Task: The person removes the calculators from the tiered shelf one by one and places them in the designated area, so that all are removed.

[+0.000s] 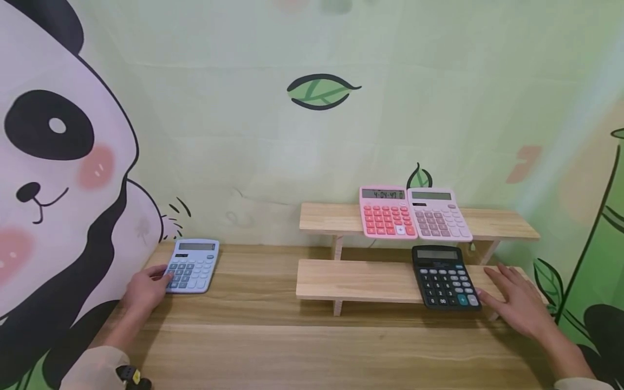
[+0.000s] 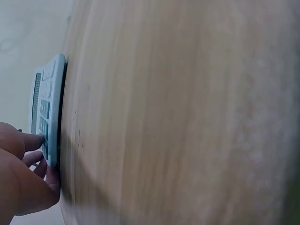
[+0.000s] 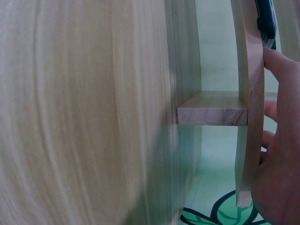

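Observation:
At the table's left, a light blue calculator (image 1: 192, 265) lies face up. My left hand (image 1: 146, 288) pinches its left edge; in the left wrist view the thumb (image 2: 33, 139) is over the keys and the other fingers are at the side. On the lower wooden shelf sits a black calculator (image 1: 446, 277), its near end jutting past the shelf's front edge. My right hand (image 1: 524, 303) rests on that shelf's right end, fingers spread and thumb tip at the black calculator's right side. The right wrist view shows only a dark edge of this calculator (image 3: 266, 18).
A pink calculator (image 1: 388, 212) and a pale pink one (image 1: 439, 215) lean side by side on the upper shelf (image 1: 329, 218). The lower shelf (image 1: 356, 280) stands in front of it on the wooden table (image 1: 312, 352). A printed cloth backdrop (image 1: 234, 119) rises behind.

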`<state>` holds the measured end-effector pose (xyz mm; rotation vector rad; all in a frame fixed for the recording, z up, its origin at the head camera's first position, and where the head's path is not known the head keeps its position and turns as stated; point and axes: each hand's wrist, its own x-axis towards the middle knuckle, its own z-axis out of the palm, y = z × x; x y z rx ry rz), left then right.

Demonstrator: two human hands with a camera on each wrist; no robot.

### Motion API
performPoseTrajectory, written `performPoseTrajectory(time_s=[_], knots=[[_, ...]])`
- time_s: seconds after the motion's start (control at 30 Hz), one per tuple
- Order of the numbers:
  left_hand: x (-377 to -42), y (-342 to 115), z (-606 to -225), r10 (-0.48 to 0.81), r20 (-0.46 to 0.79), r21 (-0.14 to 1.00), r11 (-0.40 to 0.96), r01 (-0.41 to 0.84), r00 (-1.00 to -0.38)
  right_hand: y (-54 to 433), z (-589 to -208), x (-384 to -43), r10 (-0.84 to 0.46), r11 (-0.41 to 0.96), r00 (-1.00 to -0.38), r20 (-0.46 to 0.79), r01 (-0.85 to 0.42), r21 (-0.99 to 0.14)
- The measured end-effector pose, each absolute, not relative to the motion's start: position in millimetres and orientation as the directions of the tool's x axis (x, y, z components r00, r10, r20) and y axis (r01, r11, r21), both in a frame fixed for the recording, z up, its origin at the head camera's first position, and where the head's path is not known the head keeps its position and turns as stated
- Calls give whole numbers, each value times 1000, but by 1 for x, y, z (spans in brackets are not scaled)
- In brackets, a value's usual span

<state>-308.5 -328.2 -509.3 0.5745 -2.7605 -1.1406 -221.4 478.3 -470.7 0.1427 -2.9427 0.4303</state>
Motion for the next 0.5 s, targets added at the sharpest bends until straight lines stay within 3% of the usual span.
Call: performPoseTrajectory(time_s=[0.3, 0.5], knots=[[-308, -323, -503, -421, -19, 721, 623, -305, -907, 479, -472, -221, -74, 952, -981, 181, -123, -280], [-307, -303, -474, -363, 127, 766, 627, -141, -923, 480, -472, -223, -70, 954, -982, 175, -117, -276]])
